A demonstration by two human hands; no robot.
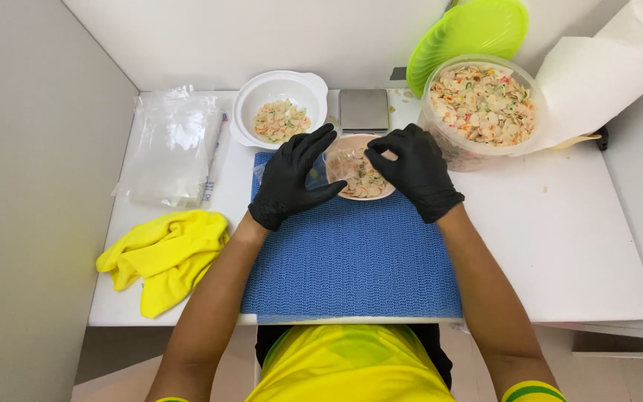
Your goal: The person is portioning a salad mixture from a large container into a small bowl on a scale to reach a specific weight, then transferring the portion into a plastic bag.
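While your left hand (289, 179) cups the rim of the small bowl of mixed pasta (359, 177) on the blue mat (351, 260), your right hand (413, 167) pinches pieces above it, the big tub (478, 112) just beside.

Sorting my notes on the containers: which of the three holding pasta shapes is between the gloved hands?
The small bowl on the blue mat; white bowl and large tub stand farther back.
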